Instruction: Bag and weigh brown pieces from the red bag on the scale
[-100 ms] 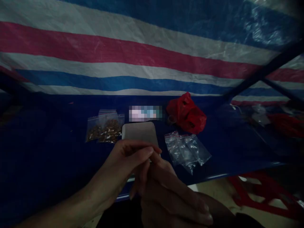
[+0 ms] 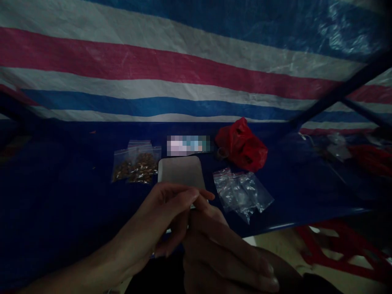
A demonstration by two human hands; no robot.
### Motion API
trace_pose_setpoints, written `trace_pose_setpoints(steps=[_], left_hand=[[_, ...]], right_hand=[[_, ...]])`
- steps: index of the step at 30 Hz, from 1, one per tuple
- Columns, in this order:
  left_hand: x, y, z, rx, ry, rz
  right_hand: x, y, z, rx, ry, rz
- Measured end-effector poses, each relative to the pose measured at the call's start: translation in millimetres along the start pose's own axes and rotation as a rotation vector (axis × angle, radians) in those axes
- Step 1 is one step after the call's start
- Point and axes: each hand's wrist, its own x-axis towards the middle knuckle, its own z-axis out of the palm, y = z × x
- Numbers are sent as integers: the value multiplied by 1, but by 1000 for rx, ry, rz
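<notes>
By the pale plate, left hand meets right hand, any pinch hidden; reaching elsewhere would need parting.

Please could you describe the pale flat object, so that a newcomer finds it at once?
Find the blue table below the striped sheet. There, between the bags of brown pieces on the left and the clear bags on the right, a pale flat panel lies partly hidden behind the left hand. Its smooth face and rounded corners set it apart from the shiny bags.

A blue table bears filled pouches, clear bags (overlapping), a pale slab and a red bag.
</notes>
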Motion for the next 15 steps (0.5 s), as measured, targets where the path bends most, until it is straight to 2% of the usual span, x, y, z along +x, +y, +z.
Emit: trace_pose_setpoints(steps=[3, 5, 6, 9, 12, 15], left_hand=[[-4, 3, 1, 54, -28, -44], [-5, 4, 1, 50, -37, -27], [-4, 3, 1, 47, -36, -11], [-3, 0, 1, 67, -12, 28], [-1, -2, 2, 134, 3, 59], [-1, -3, 3, 192, 7, 101]], right_hand=[[18, 1, -18, 71, -318, -1], [24, 0, -27, 62, -449, 23], [24, -1, -30, 52, -470, 29], [16, 3, -31, 45, -374, -3], [6, 16, -28, 134, -254, -74], [4, 31, -26, 258, -259, -179]])
